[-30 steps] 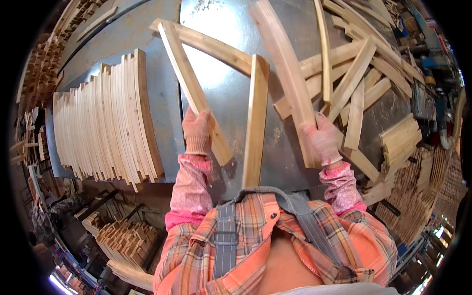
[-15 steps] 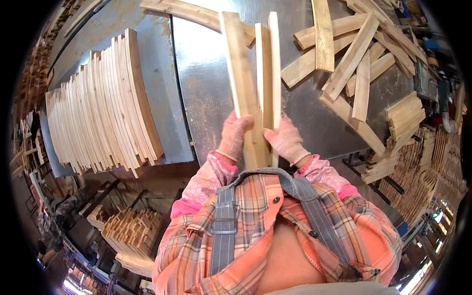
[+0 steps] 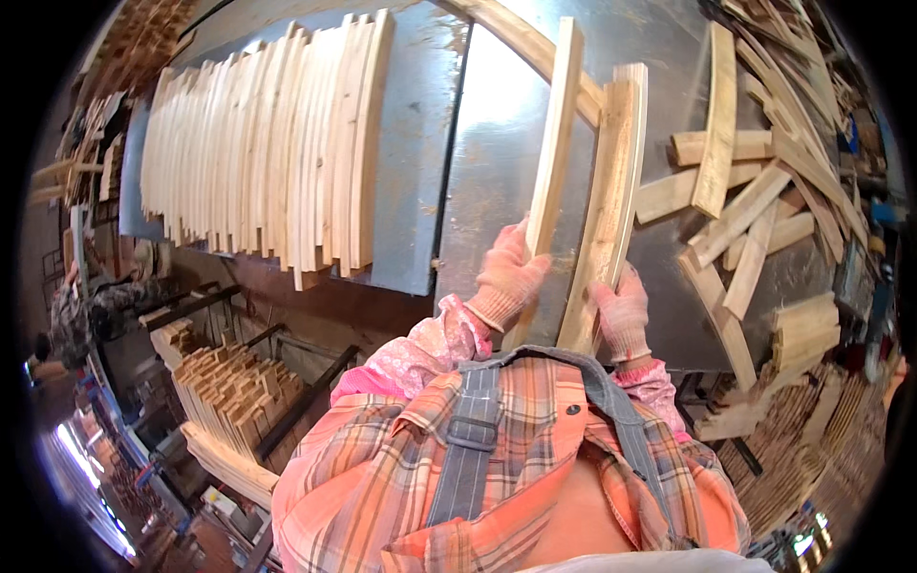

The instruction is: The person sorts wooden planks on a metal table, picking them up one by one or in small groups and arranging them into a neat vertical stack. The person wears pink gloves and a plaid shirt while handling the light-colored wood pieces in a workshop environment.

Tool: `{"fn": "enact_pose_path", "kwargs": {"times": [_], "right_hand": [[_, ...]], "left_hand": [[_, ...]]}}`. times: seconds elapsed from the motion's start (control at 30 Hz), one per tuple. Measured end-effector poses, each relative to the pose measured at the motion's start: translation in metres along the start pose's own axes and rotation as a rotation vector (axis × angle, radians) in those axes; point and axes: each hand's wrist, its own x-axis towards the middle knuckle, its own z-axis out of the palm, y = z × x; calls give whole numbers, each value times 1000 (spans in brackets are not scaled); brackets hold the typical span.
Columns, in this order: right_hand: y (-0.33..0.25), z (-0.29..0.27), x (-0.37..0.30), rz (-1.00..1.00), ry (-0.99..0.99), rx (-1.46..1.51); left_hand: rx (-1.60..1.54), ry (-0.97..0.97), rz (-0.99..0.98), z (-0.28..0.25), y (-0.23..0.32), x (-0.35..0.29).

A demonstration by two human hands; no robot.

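Observation:
My left hand (image 3: 511, 277), in a pale knit glove, is closed around a narrow wooden strip (image 3: 557, 143) that stands on edge and points away from me. My right hand (image 3: 623, 310), gloved the same way, grips a wider pair of wooden strips (image 3: 611, 191) pressed side by side. A gap separates the two holds. Both loads lie over the grey metal table (image 3: 492, 181), their near ends close to my chest. Beyond them, a long wooden strip (image 3: 521, 38) runs slantwise across the table.
Left, a tight row of wooden strips (image 3: 277, 143) covers a blue-grey metal surface (image 3: 411, 191). Loose curved strips (image 3: 716, 124) lie in a jumble on the right. Stacked wood pieces stand below left (image 3: 234, 392) and at the lower right (image 3: 807, 329).
My hands have moved apart, and the left hand's strip has turned from its flat face onto its edge. The whole view has swung leftward, so the table appears farther right.

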Motion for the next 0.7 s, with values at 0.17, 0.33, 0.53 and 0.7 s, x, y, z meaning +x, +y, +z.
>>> {"fn": "enact_pose_path", "kwargs": {"times": [0.17,0.33,0.53,0.7], "right_hand": [[-32,49,25,-255,-98,-444],[-85,49,110,-552,-379,-752],[-151,34,257,-487,227,-1013],[-147,48,209,-354,67,-854]], "left_hand": [[562,115,49,-37,-3,5],[795,365,-42,-22,14,55],[693,256,-104,-13,42,65],[-54,358,-64,-39,19,59]]}}
